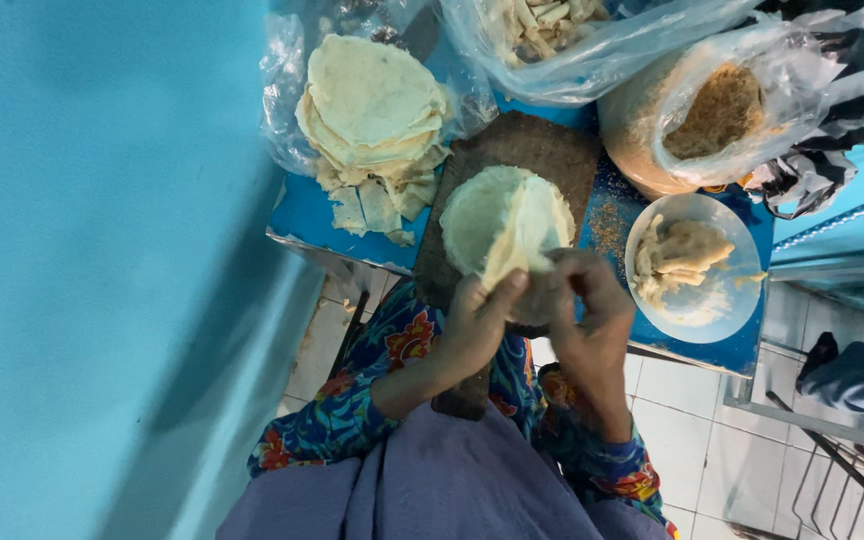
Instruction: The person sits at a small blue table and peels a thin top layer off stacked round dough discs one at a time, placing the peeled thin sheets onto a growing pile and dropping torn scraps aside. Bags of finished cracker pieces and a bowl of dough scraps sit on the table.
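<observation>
A round pale wrapper [497,215] lies on a dark wooden board [532,150] on the small blue table [302,215]. Its near edge is lifted and folded. My left hand [477,320] pinches that folded edge with the thumb on top. My right hand [587,305] grips the same edge from the right, fingers curled. Both forearms wear floral sleeves.
A stack of wrappers [372,100] on clear plastic sits back left, with torn pieces beside it. A white bowl of pale filling [692,265] stands right of the board. Behind are a bag of brown crumbs [712,115] and a bag of rolled pieces [552,25]. A blue wall [102,250] is at left.
</observation>
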